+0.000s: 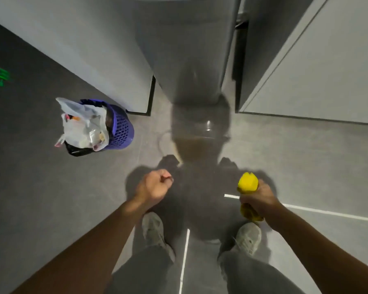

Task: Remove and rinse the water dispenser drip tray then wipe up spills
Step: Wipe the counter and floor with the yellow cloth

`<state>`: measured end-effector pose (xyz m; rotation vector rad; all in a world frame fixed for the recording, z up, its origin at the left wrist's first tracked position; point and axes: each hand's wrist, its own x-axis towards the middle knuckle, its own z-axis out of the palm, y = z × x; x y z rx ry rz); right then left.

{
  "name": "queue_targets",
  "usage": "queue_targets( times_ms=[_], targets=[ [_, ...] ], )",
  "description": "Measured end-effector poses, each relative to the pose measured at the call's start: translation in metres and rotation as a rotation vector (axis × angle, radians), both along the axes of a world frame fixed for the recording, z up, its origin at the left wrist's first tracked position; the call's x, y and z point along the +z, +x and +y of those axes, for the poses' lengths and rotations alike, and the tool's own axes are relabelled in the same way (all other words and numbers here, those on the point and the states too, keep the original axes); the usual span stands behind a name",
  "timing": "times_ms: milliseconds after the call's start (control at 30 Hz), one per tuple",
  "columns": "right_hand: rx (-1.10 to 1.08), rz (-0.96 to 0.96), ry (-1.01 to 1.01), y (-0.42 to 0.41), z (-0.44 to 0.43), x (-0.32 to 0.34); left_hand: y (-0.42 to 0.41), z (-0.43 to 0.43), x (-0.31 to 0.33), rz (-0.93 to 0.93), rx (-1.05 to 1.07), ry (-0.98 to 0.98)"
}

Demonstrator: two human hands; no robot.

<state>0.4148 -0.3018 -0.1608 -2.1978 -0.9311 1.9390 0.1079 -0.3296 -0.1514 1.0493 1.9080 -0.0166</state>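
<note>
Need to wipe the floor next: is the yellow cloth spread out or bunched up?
Bunched up. The right hand grips the yellow cloth round its middle; crumpled ends stick out both sides.

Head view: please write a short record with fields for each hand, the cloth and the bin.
left hand: fingers curled into a fist, nothing visible in it
right hand: grips the yellow cloth
yellow cloth: bunched, sticking out above and below the hand
purple bin: on the floor, to the person's left
white plastic bag: full, at the bin's rim
</note>
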Motion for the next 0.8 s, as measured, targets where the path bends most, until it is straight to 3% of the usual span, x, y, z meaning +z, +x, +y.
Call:
queue_targets(
  times_ms=[267,333,433,533,633,700,800],
  targets=[
    [-0.129,0.199,-0.074,-0.072,0.046,-0.267,-0.106,0.047,-0.289,0.049,-0.290,0.029],
    [-0.111,0.128,0.049,-0.075,0.066,-0.324,-0.133,0.054,-0.353,0.077,-0.397,0.091],
    [0.097,-0.112,0.448,-0.083,0.093,-0.384,-0.167,0.061,-0.436,0.231,-0.592,0.285],
    [0.591,-0.327,0.758,-0.097,0.101,-0.424,-0.186,0.059,-0.490,0.366,-0.701,0.495],
    [0.958,-0.433,0.718,-0.112,0.085,-0.461,-0.192,0.050,-0.520,0.411,-0.729,0.641],
    [0.991,-0.481,0.666,-0.123,0.067,-0.476,-0.191,0.046,-0.529,0.443,-0.712,0.688],
    [0.835,-0.453,0.650,-0.136,0.043,-0.484,-0.188,0.046,-0.531,0.454,-0.696,0.711]
  ],
)
